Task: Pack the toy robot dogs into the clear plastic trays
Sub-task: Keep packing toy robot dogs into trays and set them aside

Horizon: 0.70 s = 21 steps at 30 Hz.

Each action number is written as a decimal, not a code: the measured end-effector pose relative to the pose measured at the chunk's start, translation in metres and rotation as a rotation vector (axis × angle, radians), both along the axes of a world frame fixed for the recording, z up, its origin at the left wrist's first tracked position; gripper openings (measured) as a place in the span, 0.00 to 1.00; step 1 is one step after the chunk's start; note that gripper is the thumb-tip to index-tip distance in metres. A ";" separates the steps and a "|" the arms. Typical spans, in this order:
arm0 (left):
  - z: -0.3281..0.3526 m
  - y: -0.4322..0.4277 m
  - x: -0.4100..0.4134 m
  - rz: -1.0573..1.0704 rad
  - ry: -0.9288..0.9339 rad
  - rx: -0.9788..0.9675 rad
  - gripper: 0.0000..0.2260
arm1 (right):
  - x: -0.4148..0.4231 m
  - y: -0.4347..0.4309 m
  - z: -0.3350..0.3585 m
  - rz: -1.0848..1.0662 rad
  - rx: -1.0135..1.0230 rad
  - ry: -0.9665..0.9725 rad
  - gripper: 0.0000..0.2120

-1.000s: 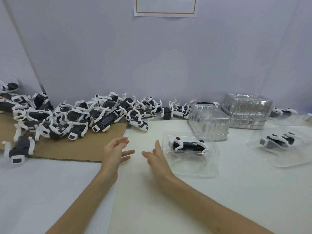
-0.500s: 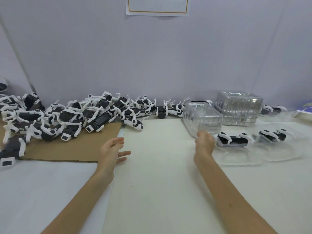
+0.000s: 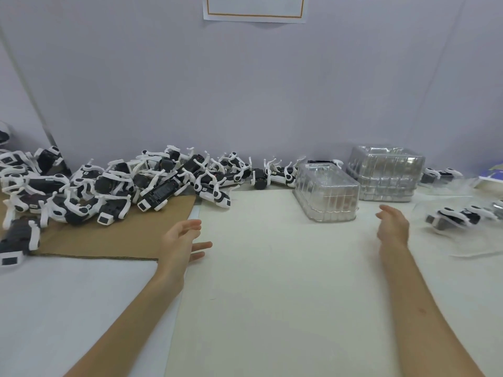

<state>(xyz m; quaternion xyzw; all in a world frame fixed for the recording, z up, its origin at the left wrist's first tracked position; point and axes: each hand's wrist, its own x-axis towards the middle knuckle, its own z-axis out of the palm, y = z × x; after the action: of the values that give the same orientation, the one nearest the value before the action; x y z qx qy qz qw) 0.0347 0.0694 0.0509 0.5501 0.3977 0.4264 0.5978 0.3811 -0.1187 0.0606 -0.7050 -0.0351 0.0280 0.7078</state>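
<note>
Our right hand (image 3: 393, 229) has let go of the filled tray (image 3: 473, 251), now at the right; it and our left hand (image 3: 181, 238) hover with fingers loose, empty. We should peel one tray off the near stack (image 3: 326, 194), then pick a dog from the left pile (image 3: 114, 186).

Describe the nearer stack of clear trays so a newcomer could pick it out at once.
Find the big cream mat at the centre and look to its far right. Two stacks of clear plastic trays stand there, close together. The nearer stack, just beyond the right hand, is the narrower one and sits left of the far stack.
</note>
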 end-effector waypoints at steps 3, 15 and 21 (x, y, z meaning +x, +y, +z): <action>-0.001 0.000 0.001 -0.005 0.009 0.009 0.11 | -0.032 0.024 0.005 0.136 -0.197 -0.330 0.17; -0.002 0.001 0.001 0.006 0.036 0.050 0.10 | -0.035 0.095 0.042 0.271 -0.999 -0.827 0.31; -0.003 0.003 0.001 0.020 0.057 0.056 0.09 | -0.021 0.095 0.056 0.357 -1.159 -0.779 0.04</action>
<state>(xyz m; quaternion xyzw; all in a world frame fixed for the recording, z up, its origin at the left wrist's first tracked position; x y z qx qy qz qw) 0.0357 0.0724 0.0480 0.5747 0.4080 0.4274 0.5662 0.3604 -0.0237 0.1164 -0.9095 -0.3792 -0.0961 0.1408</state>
